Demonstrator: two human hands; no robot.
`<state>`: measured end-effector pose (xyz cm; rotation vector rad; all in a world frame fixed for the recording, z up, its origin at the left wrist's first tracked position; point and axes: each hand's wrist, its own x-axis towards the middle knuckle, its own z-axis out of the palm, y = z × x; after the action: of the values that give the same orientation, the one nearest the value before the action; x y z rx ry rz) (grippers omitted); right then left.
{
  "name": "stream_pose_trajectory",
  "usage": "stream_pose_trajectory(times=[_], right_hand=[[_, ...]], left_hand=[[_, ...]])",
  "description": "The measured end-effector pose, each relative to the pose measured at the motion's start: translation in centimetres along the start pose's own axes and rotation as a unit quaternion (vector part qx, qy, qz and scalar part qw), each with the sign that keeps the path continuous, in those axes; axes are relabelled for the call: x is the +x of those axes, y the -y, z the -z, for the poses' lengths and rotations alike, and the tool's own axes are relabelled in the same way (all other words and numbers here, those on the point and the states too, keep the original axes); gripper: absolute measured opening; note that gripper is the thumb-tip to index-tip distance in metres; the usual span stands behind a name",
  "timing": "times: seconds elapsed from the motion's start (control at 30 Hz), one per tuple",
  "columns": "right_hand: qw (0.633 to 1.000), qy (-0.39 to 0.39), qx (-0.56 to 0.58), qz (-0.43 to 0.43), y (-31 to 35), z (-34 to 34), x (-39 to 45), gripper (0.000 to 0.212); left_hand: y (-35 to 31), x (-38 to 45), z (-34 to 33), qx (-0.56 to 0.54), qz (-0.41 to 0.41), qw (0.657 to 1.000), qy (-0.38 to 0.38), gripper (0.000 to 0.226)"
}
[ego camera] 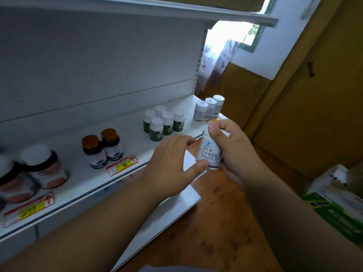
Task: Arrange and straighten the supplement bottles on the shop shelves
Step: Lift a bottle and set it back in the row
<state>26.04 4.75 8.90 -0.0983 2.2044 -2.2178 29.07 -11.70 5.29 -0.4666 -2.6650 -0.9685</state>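
Note:
In front of the white shelf [94, 179] my right hand [233, 148] grips a white supplement bottle [210, 152] with dark printed text, fingers curled over its cap. My left hand [172, 165] is beside it, thumb touching the bottle's lower edge, fingers loosely spread. Three matching white bottles [210, 107] stand in a row at the shelf's right end. Several green-label bottles [164, 122] cluster left of them. Two amber-capped dark bottles [103, 148] stand mid-shelf. Large white-capped jars [39, 167] sit at the far left.
Red and yellow price tags [121, 165] hang on the shelf's front edge. A lower shelf [176, 205] juts out below. An upper shelf [176, 12] hangs overhead. Green and white boxes [334, 199] lie on the brown floor at right, near wooden panels and a window.

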Motion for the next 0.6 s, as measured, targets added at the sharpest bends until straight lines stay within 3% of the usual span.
stream_pose_trajectory(times=[0.2, 0.47, 0.6], right_hand=[[0.999, 0.025, 0.040, -0.011, -1.0, 5.9, 7.5, 0.028], [0.995, -0.003, -0.083, 0.063, -0.7, 11.3, 19.3, 0.033], [0.979, 0.022, -0.178, 0.097, -0.1, 13.0, 25.4, 0.021]], left_hand=[[-0.8, 7.7, -5.5, 0.005, 0.002, 1.000, 0.012, 0.067], [0.7, 19.3, -8.7, 0.007, 0.005, 1.000, -0.007, 0.051], [1.4, 22.8, -10.8, 0.055, 0.028, 0.998, -0.011, 0.048]])
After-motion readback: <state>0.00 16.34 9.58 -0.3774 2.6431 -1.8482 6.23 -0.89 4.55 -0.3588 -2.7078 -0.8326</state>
